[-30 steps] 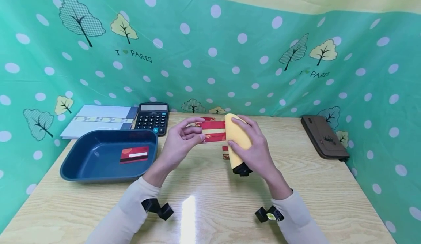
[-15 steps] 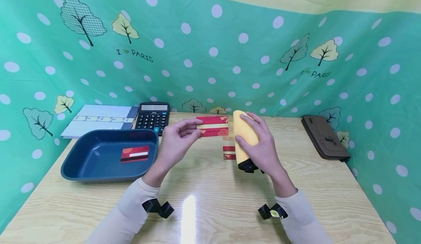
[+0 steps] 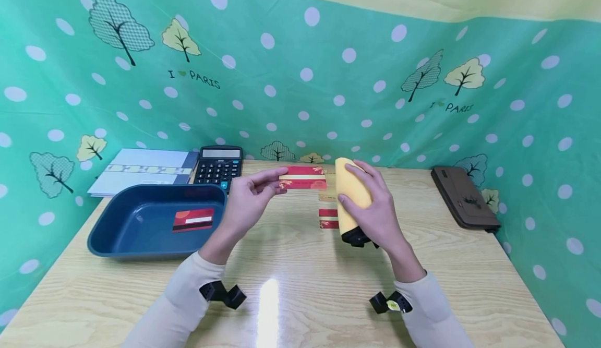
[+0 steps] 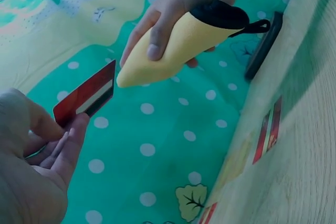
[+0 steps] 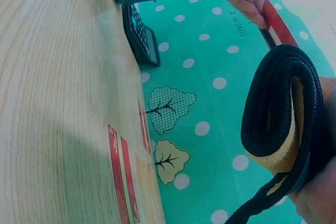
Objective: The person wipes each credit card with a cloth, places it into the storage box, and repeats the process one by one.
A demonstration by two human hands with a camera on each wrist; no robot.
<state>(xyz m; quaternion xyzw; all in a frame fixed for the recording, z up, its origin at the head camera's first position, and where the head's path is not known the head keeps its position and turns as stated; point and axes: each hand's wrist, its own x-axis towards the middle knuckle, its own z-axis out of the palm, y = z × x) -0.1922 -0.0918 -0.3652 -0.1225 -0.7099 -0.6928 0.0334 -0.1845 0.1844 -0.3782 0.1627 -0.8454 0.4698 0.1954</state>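
Note:
My left hand (image 3: 247, 200) pinches a red card (image 3: 302, 178) with a cream stripe by its left end, above the table. A dark stripe runs along the side of this card facing the left wrist camera. To its right, my right hand (image 3: 371, 202) grips a folded yellow cloth (image 3: 349, 196) with black edging and a black loop. A gap separates card and cloth in the head view. Below them on the table lie another red card (image 3: 328, 218) and a yellowish card (image 3: 327, 195), partly hidden by the cloth. A further red card (image 5: 144, 125) lies farther back in the right wrist view.
At left stands a dark blue tray (image 3: 127, 249) with one red card (image 3: 192, 220) inside. Behind it are a black calculator (image 3: 218, 168) and a pale blue folder (image 3: 141, 165). A brown zipped case (image 3: 465, 196) lies at the right, before the green curtain (image 3: 300, 76).
The yellow cloth has moved right, off the held card's right end. The left hand has lifted the card slightly and tilted it, uncovering more of the cards on the table.

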